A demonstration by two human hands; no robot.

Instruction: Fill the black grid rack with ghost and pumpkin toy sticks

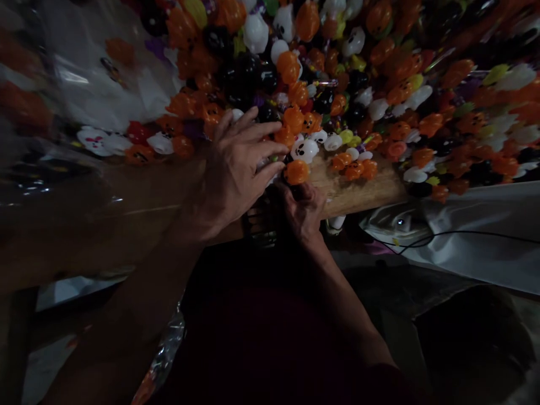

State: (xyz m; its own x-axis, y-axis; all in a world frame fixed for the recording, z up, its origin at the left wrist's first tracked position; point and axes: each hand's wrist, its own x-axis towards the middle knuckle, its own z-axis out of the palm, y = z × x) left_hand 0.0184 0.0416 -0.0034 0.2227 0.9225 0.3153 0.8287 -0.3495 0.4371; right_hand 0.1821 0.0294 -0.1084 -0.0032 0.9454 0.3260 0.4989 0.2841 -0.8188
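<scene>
My left hand point(238, 166) reaches across the table's front edge with its fingers spread, palm down over the near side of a heap of small plastic toys. Its thumb and forefinger are close to an orange pumpkin toy point(296, 172) and a white skull-faced toy point(304, 151). Just below that pumpkin, my right hand point(306, 211) is at the table edge with its fingers curled in. What lies inside those fingers is hidden in shadow. A small whitish thing point(272, 161) shows partly between my left thumb and forefinger.
Orange, black, white and yellow toys point(396, 90) heap over the wooden table point(367, 188). Clear plastic bags point(109, 62) lie at the left. A white sheet or sack point(476, 230) with a black cable point(472, 232) hangs at the right. The light is dim.
</scene>
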